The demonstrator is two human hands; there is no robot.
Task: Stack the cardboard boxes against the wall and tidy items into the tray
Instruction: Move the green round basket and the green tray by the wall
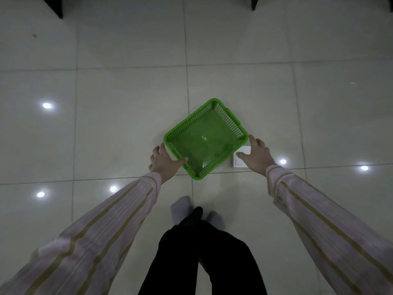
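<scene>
A green plastic mesh tray (225, 116) sits on the tiled floor, turned like a diamond, with nothing inside it. My left hand (164, 161) is at its near-left rim, thumb hooked over the edge and fingers along the outside. My right hand (256, 155) is spread just off the tray's right corner, fingers straight, hovering over a small white box (239, 162) that lies on the floor beside the tray. No cardboard boxes are in view.
Glossy beige floor tiles (127, 103) spread all around, with ceiling lights reflected in them. Dark furniture legs (56, 7) stand at the top edge. My own legs and grey socks (180, 206) are just below the tray.
</scene>
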